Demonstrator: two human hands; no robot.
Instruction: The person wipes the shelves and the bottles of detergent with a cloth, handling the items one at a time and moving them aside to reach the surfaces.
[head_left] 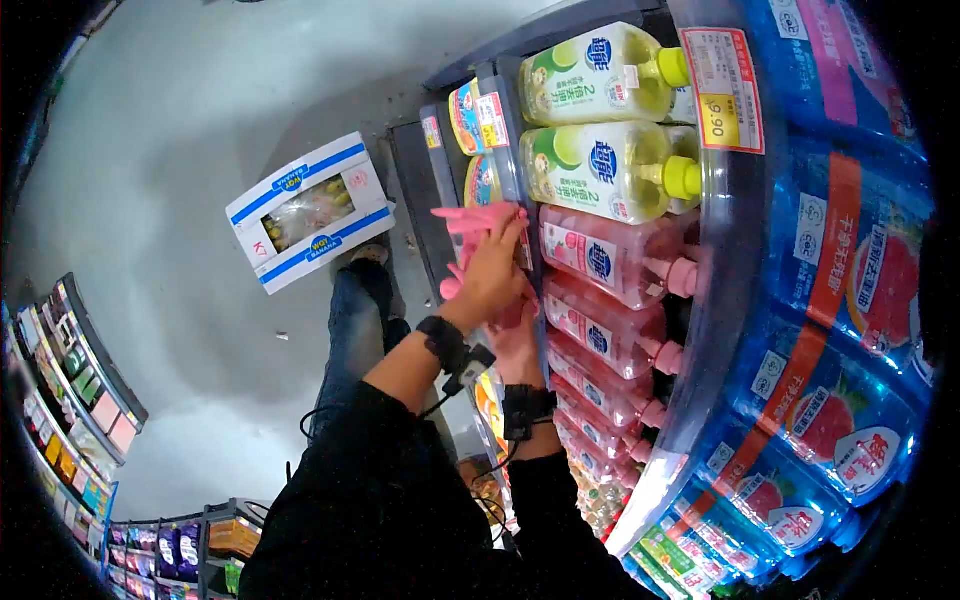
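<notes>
We have both hands together at the front of the shelf (512, 172), working on one pink item (470, 216) whose slim ends poke out past the knuckles. The left hand (488, 275) lies over it with its fingers bent round, so we read that hand as grasping it. The right hand (516, 348) sits just below, close against the pink, but its fingertips are hidden and we cannot tell whether they are closed or loose. Nor can we tell if the item is a soft glove or something stiffer, as our hands cover most of it.

It is at the shelf's front edge, beside the row of pink pump bottles (590, 248) and near the green-labelled bottles (585, 172). Orange-labelled packs (466, 118) line the neighbouring level, and a banana carton (361, 180) lies on the floor (170, 150), well apart from our hands.

We judge the step in hand to be handling or arranging this item at the edge, with placement unsettled. To our mind, the next move calls for a sure hold with the left, a clear view of what the right touches, and enough care not to knock the nearest pump bottles
</notes>
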